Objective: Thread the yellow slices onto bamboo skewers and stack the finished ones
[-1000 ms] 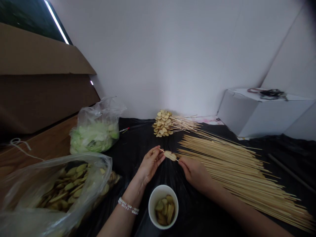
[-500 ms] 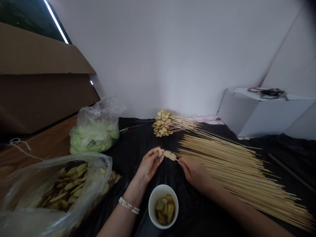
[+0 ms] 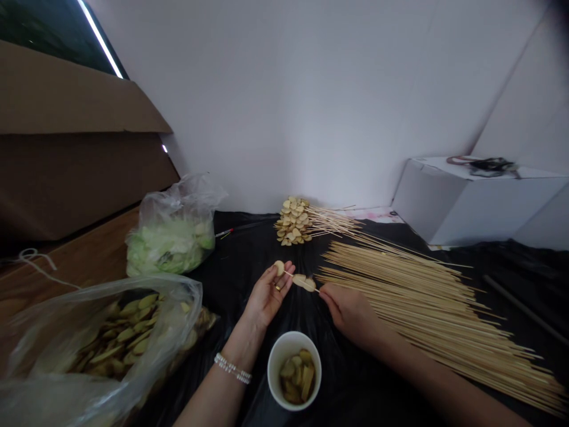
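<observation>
My left hand point(image 3: 265, 298) pinches a pale round potato slice point(image 3: 279, 268) between thumb and fingers. My right hand point(image 3: 349, 307) grips the near end of a thin wooden skewer point(image 3: 288, 273), which points left toward that slice. Several potato slices point(image 3: 304, 282) are threaded on the skewer between the hands. Whether the skewer's tip touches the pinched slice, I cannot tell. Below the hands stands a white cup point(image 3: 272, 379) with more potato slices point(image 3: 297, 375) inside.
Many bare skewers point(image 3: 427, 308) lie spread at right. Behind the hands rests a pile of filled potato skewers point(image 3: 293, 222). At left are an open plastic bag point(image 3: 186, 296) of potato slices and a bag of pale green vegetable point(image 3: 166, 243). A white box point(image 3: 444, 204) stands at back right.
My left hand's slice has shifted up and left, away from the threaded slices, and its fingers have straightened somewhat. More bare skewer shows between them. My right hand has barely moved.
</observation>
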### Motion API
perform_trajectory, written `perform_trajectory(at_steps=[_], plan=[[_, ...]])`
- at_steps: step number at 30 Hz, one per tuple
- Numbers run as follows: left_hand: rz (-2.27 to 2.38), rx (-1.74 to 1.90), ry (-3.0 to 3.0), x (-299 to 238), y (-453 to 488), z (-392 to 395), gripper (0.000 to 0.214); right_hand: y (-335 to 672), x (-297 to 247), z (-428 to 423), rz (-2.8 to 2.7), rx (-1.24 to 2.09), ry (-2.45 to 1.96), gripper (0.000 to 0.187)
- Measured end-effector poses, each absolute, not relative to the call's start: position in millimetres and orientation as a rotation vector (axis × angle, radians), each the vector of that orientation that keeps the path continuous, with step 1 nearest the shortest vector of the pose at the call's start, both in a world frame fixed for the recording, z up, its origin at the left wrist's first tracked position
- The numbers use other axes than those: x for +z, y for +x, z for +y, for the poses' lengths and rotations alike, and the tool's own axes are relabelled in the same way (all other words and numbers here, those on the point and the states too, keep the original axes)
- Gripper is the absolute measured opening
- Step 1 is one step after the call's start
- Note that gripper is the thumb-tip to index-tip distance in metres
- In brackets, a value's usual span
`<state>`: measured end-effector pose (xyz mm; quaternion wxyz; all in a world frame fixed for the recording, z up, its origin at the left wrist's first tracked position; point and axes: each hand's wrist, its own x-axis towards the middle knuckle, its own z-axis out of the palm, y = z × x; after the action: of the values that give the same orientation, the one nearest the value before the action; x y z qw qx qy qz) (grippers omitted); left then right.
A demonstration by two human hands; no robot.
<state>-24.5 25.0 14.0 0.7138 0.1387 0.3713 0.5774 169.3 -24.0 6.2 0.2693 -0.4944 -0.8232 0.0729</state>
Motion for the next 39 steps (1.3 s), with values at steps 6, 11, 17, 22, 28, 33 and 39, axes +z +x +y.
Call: perform_trajectory(at_steps=[6, 11, 17, 22, 28, 33, 39], plan=[[0.819, 1.254, 0.322, 12.8, -22.8, 25.2, 0.008, 166.9, 6.3, -25.0, -2.257, 0.146, -1.351, 0.029], [0.817, 1.259, 0.321, 13.2, -22.6, 24.9, 0.008, 167.8, 4.9, -26.8, -2.280, 0.167, -1.371, 0.028], [0.809, 1.217, 0.330, 13.1, -22.7, 23.5, 0.007, 169.5, 1.9, -25.2, -2.264, 0.171, -1.355, 0.029], [0.810, 1.218, 0.303, 13.9, -22.9, 23.8, 0.008, 169.8, 2.6, -25.0, -2.286, 0.158, -1.368, 0.029], [0.835, 1.199, 0.336, 13.9, -20.4, 22.3, 0.008, 169.5, 3.1, -25.2, -2.315, 0.146, -1.365, 0.029], [0.843, 1.166, 0.415, 11.6, -15.7, 19.1, 0.009, 169.2, 0.7, -24.4, -2.322, 0.127, -1.383, 0.029], [0.834, 1.158, 0.411, 9.6, -16.8, 20.6, 0.009, 169.5, 0.9, -25.2, -2.307, 0.134, -1.370, 0.029]])
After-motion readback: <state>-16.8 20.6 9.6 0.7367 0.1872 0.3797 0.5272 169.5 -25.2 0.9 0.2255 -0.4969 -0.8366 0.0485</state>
